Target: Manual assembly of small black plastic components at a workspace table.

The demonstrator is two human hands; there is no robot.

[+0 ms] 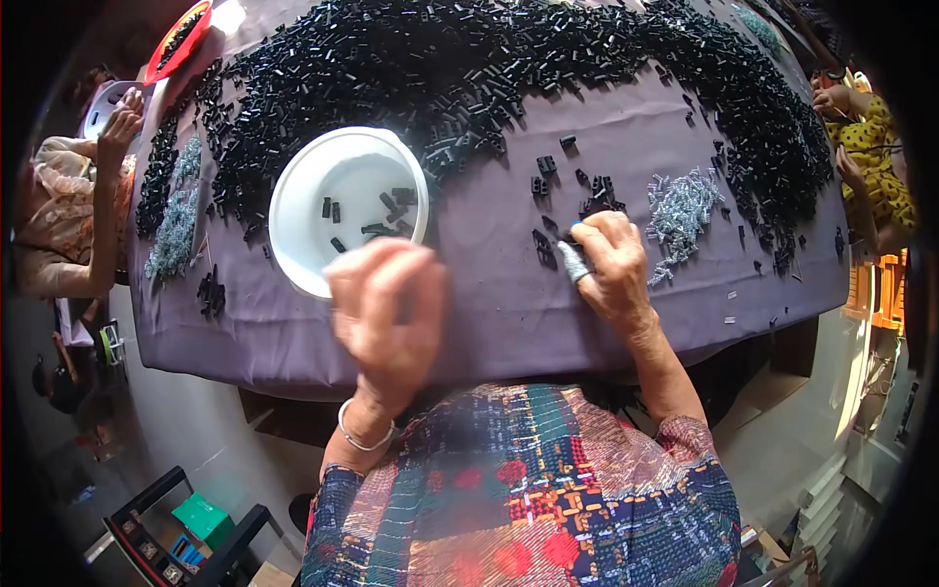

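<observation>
Judging by what is lying where, the work is looking far nearer its start than its end. Only a few black pieces (402, 198) are resting in the white bowl (280, 225), and whether they are finished units is staying unclear at this size. A huge heap of black parts (391, 68) is covering the far side of the bench (509, 323), and a small loose group of black parts (543, 186) is lying nearer, to the right of the bowl. A pile of small clear pieces (683, 215) is sitting just right of that group, apparently leaving plenty to use. The hands are standing apart: the left hand (386, 303) is blurring at the bowl's near rim, so I cannot tell whether it is gripping anything; the right hand (614, 256) is curling its fingers beside the loose group, its grip hiding whether a piece is inside.
</observation>
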